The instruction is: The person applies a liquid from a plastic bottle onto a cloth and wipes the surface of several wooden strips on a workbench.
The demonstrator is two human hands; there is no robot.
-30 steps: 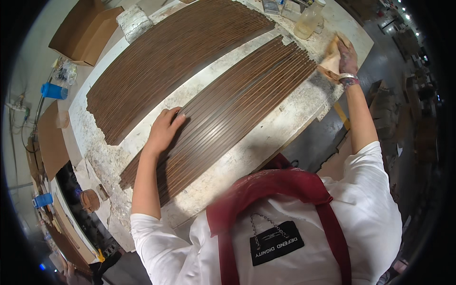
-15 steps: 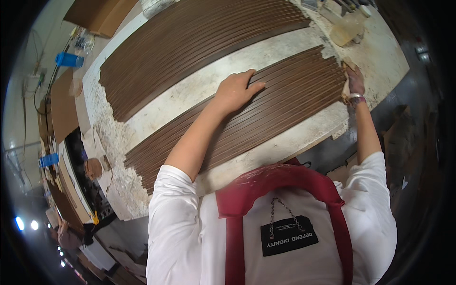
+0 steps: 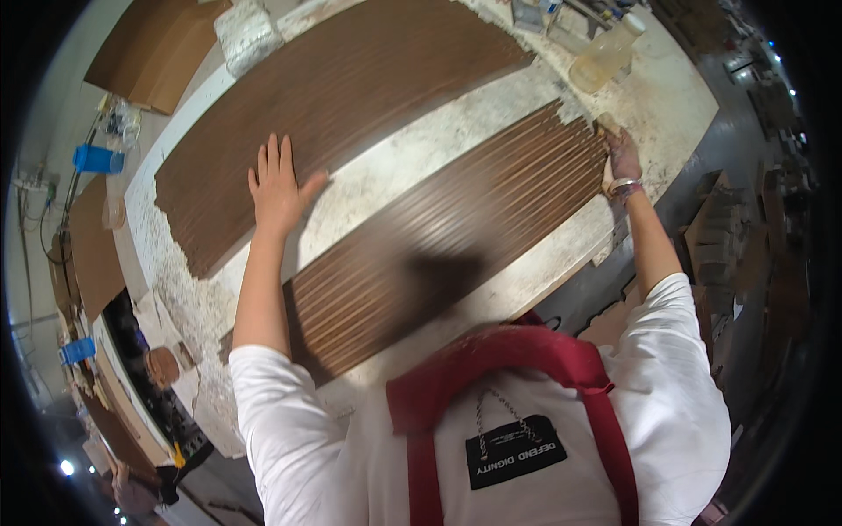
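Two rows of long, narrow brown strips lie side by side on a pale, stained worktable. My left hand, fingers spread, is over the near edge of the far row of strips and holds nothing. At the right end of the near row of strips, my right hand is closed round a tan, rag-like piece. Its fingers are partly hidden, and dark stains mark the skin. The strips are smeared by motion, and a dark shadow falls on the near row.
A clear container of yellowish liquid stands at the back right, beside small tools. A white wrapped bundle and an open cardboard box are at the back left. Blue cups hang at the left. Another person is far off, lower left.
My left hand has moved left and away from the near row to the far row, its fingers spreading. My right hand stays at the near row's right end. The whole view has shifted.
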